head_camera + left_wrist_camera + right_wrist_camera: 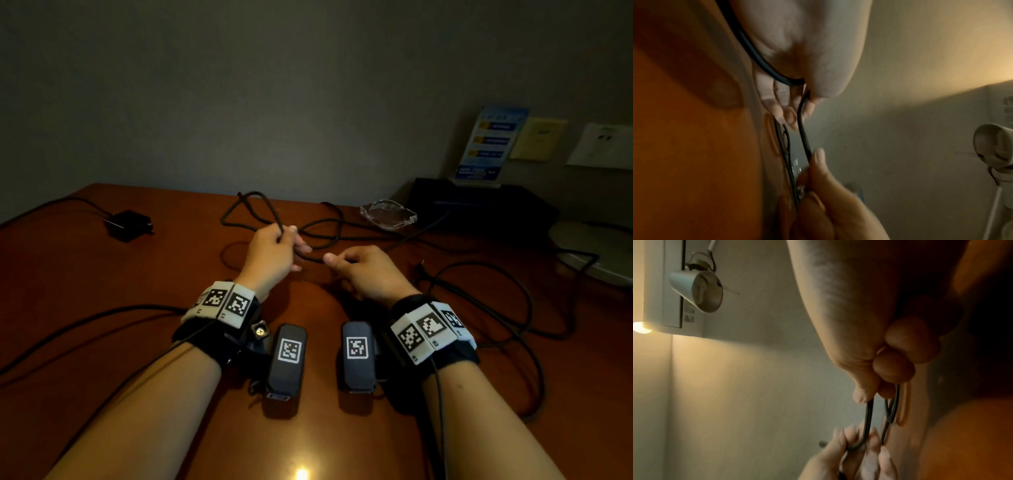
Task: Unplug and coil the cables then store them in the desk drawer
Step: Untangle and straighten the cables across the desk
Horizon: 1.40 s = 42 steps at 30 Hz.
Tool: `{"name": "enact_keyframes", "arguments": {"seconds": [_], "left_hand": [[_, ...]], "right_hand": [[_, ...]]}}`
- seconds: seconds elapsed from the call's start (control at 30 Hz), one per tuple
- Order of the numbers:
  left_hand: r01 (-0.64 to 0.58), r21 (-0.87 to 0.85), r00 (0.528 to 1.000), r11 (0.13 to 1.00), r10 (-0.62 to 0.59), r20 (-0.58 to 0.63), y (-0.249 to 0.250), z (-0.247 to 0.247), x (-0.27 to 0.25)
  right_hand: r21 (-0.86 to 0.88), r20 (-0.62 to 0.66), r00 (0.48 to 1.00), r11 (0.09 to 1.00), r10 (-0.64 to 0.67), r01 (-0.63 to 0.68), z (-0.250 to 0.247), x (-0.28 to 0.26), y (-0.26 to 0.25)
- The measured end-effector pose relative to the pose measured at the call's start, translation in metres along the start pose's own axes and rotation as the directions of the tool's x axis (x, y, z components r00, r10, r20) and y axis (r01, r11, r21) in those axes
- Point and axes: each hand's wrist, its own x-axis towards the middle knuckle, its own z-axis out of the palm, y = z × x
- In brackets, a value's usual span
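Two hands over the reddish-brown bench (pixel 102 281), both on 1 black cable (pixel 260 202). Left hand (pixel 270 255) curled round a loop of it — fingers (pixel 785 112) closed w/ the cord running out between them toward the right hand (pixel 366 270). Right hand pinching the same cable betw. thumb and forefinger, other fingers (pixel 894 365) tucked in; short stretch of cord taut betw. the 2 hands, just above the bench top. Rest of that cable lying in loose loops on the bench behind the hands, 1 loop raised off the surface near the far edge.

Other cords: at least 2 more black runs — 1 sweeping in from the left edge under the left forearm, 1 in big curves at right; exact count of separate cables hard to call, prob. 3, since they cross and leave the frame. 1 black power adapter (pixel 128 224) at far left w/ its lead going off left. 1 clear glass ashtray (pixel 388 214) at far right-centre, 1 dark box (pixel 479 202) beside it, 1 blue sign stand (pixel 489 144) on top. 1 wall lamp (pixel 698 290) seen from the right wrist.
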Motion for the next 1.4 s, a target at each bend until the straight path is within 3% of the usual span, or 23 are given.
{"name": "enact_keyframes", "arguments": {"seconds": [0.13,0.3,0.4,0.53,0.7,0.83,0.97,1.07,1.13,1.3,1.4], "left_hand": [[0.175,-0.212,0.975,0.962,-0.199,-0.102,0.0,-0.021,0.005],[0.219,-0.235,0.942,0.947,-0.268,-0.204,-0.007,-0.039,0.014],[0.212,-0.136,0.923,0.968,-0.244,-0.298,-0.011,-0.045,0.018],[0.255,0.114,0.9,0.96,-0.193,-0.391,-0.006,-0.051,0.017],[0.286,0.365,0.928,0.886,-0.162,-0.335,0.007,-0.048,0.009],[0.224,0.551,0.957,0.804,-0.074,-0.281,0.019,-0.043,0.006],[0.009,0.634,0.991,0.774,0.076,-0.107,0.025,-0.03,0.001],[-0.164,0.499,0.986,0.851,0.131,0.102,0.021,-0.015,-0.002],[-0.239,0.456,0.968,0.857,0.175,0.18,0.019,-0.005,-0.006],[-0.271,0.279,0.934,0.921,0.181,0.308,0.011,0.01,-0.009],[-0.225,0.203,0.93,0.953,0.148,0.336,0.006,0.01,-0.008]], "right_hand": [[-0.049,-0.167,0.986,0.999,0.006,-0.014,-0.01,0.002,0.008],[-0.076,-0.282,0.959,0.997,0.004,-0.026,-0.022,0.002,0.015],[-0.077,-0.346,0.938,0.995,0.025,-0.055,-0.024,0.004,0.018],[-0.016,-0.514,0.853,0.993,0.093,-0.118,-0.029,0.008,0.023],[0.066,-0.614,0.769,0.983,0.177,-0.174,-0.031,0.008,0.024],[0.108,-0.653,0.728,0.977,0.211,-0.186,-0.032,0.011,0.028],[0.078,-0.632,0.757,0.986,0.164,-0.148,-0.027,0.011,0.023],[0.029,-0.578,0.812,0.997,0.08,-0.077,-0.023,0.006,0.015],[0.0,-0.529,0.848,0.999,0.03,-0.036,-0.02,0.004,0.01],[-0.101,-0.368,0.919,0.989,-0.139,0.109,-0.009,0.003,0.001],[0.019,-0.253,0.96,0.992,-0.119,0.128,-0.007,0.001,-0.002]]}}
